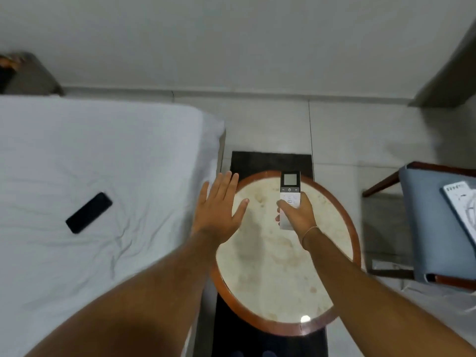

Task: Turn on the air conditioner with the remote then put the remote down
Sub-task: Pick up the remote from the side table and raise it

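Bedroom corner: round surface (283, 300) with a wood rim, bed (103, 150) to its left. Right hand (298, 215) is wrapped around the lower half of the remote (290, 191), thumb on the buttons, display end pointing away, over the surface's far side. Left hand (219, 204) is flat, fingers spread, holding nothing, at the near-left rim. Remote looks light, rigid, smooth plastic, likely slippery; best gripped by its long edges mid-body, keeping the display uncovered.
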`<state>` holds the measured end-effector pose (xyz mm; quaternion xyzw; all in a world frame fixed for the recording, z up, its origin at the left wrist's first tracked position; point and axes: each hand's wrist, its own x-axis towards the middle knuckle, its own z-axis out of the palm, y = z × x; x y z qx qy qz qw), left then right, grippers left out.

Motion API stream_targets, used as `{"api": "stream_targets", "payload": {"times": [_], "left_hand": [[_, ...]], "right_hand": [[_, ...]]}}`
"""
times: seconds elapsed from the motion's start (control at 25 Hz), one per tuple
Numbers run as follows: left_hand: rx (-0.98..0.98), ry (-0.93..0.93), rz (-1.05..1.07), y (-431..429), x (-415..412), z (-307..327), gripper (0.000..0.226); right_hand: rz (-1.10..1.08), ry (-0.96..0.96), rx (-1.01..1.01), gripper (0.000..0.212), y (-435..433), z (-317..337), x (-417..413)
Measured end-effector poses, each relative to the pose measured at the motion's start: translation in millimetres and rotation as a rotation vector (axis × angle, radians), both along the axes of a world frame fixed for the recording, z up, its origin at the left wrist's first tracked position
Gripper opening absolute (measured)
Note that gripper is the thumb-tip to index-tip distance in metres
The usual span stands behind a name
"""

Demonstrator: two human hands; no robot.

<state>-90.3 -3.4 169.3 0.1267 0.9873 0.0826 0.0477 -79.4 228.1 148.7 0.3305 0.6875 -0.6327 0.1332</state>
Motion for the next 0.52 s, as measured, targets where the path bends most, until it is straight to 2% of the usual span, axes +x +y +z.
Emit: {"api": "stream_targets", "payload": {"times": [0.12, 0.24, 0.52], "left_hand": [[0.006, 0.118, 0.018, 4.2, -32.6, 79.8, 0.075], [0.031, 0.274, 0.019, 6.7, -58.8, 163.9, 0.076], [0.094, 0.685, 0.002, 1.6, -108.7, 345.1, 0.074]], "right_hand": [[-0.100, 0.082, -0.104, 0.032, -7.7, 105.0, -37.3], [-0.056, 0.207, -0.105, 0.041, -7.7, 198.3, -61.4], [0.043, 0.545, -0.116, 0.031, -20.5, 402.0, -85.0]]}}
